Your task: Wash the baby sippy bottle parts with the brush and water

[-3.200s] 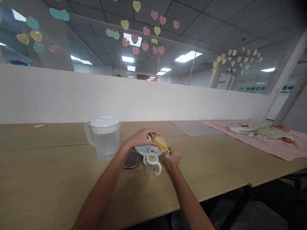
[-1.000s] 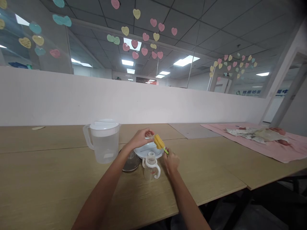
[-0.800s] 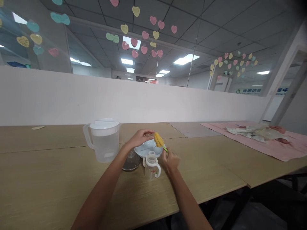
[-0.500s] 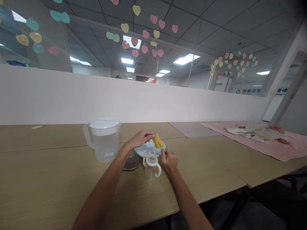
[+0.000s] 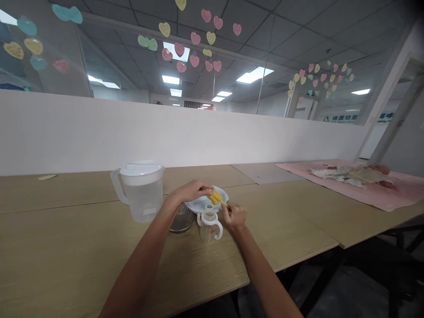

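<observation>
My right hand (image 5: 236, 215) is closed around the thin green handle of a bottle brush with a yellow sponge head (image 5: 216, 197). The fingertips of my left hand (image 5: 195, 191) pinch the far end of that sponge, so the brush lies slantwise between both hands. Beneath it is a white plate (image 5: 224, 194) with a small white ring-shaped part (image 5: 209, 207) at its near edge. Just in front stands an uncapped clear baby bottle (image 5: 208, 232) with two white handles and red print. A clear, dark-looking cone-shaped piece (image 5: 181, 221) sits left of the bottle, partly behind my left forearm.
A lidded translucent pitcher (image 5: 144, 194) stands left of my left arm. Farther left lies a flat pale piece (image 5: 47, 177). At the right, a pink cloth (image 5: 391, 198) bears a doll-like figure in pale clothes (image 5: 357, 174). A white wall (image 5: 198, 137) closes off the table's back.
The sponge head has tipped left and lower, from nearly upright to a flatter slant. Both hands keep hold of the brush. The camera view has shifted slightly.
</observation>
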### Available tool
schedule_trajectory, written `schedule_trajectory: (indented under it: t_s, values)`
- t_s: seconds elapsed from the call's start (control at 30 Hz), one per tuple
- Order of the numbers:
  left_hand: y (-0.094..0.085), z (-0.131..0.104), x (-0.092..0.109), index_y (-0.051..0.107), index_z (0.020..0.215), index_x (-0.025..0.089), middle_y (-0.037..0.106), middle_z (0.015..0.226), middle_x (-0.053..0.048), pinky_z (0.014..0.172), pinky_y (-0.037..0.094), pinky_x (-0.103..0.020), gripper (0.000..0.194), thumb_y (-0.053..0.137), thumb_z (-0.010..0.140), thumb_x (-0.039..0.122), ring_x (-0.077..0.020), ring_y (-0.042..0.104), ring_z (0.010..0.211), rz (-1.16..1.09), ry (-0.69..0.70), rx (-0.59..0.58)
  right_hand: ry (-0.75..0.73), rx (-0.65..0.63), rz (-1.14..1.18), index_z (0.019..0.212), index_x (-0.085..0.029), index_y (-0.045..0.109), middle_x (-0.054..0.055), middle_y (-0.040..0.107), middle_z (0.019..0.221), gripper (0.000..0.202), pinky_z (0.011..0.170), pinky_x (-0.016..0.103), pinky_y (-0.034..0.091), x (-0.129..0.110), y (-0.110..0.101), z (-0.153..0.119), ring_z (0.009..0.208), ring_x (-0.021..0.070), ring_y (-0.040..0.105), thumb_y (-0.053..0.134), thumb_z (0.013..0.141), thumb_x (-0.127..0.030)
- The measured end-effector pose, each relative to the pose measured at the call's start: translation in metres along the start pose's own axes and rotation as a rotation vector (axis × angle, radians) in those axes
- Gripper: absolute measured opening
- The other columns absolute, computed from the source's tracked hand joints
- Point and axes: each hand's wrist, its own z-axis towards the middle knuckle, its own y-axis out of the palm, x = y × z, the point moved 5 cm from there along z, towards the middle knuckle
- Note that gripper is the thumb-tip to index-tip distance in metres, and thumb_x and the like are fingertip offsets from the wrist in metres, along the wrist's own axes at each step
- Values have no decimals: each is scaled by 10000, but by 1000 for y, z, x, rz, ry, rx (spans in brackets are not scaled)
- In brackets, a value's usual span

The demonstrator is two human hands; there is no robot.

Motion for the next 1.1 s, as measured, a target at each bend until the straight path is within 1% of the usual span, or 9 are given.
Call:
schedule_trajectory:
  t_s: [0.07,0.2,0.37,0.53,0.7,0.77,0.87,0.97,1.1]
  values:
    - [3,0,-2,684,969,158,667,792,-19,637,371,-215,350,503,810,413,-158,536,718,1,-6,-45,6,-12,9,618,-145,569,49,556,559,468,527,216,219,0,0,0,521,100,459,311,903,-411]
    - [5,1,-4,674,1004,163,680,851,-23,639,371,-215,341,513,806,390,-156,546,721,5,-30,-62,35,-48,17,625,-141,571,51,558,562,462,532,217,216,0,0,0,531,102,462,313,897,-411]
    - [9,2,-9,667,1041,160,691,893,-36,656,379,-215,342,511,814,362,-154,558,736,18,-54,-122,58,-68,9,633,-138,586,55,566,574,464,527,221,200,1,1,0,525,102,449,337,879,-443]
    - [5,2,-2,580,1205,162,679,990,-55,665,405,-218,460,489,832,417,-156,563,782,-65,-53,-50,93,21,30,663,-136,601,56,575,575,473,532,220,224,5,0,2,528,107,465,318,893,-438]
    - [-7,-2,0,466,1312,166,669,903,-48,702,428,-247,579,524,804,437,-165,583,760,18,-73,29,60,104,19,623,-141,581,46,550,538,479,514,220,221,7,-2,4,504,102,446,338,898,-447]
    - [-12,-4,-3,497,1285,164,664,916,-56,730,435,-260,561,543,788,422,-178,590,795,67,-80,74,48,121,15,612,-144,571,43,544,530,478,509,221,216,7,-4,4,498,99,441,339,901,-446]
    - [-19,-5,-6,611,1144,153,668,949,-71,754,444,-273,436,541,785,391,-186,596,821,81,-82,127,32,124,22,591,-147,550,38,533,519,486,509,222,216,5,-4,4,494,99,437,332,904,-447]
    - [-20,-5,-7,657,1039,146,679,924,-67,746,450,-272,364,578,752,356,-183,600,811,56,-77,133,35,111,19,579,-150,536,38,531,515,490,506,220,214,4,-4,4,491,100,432,329,902,-456]
    - [-18,-3,-9,677,962,139,685,875,-63,706,451,-260,325,627,704,330,-180,602,793,52,-80,140,35,72,26,577,-152,528,44,541,527,487,504,219,214,3,-1,3,508,105,443,329,898,-459]
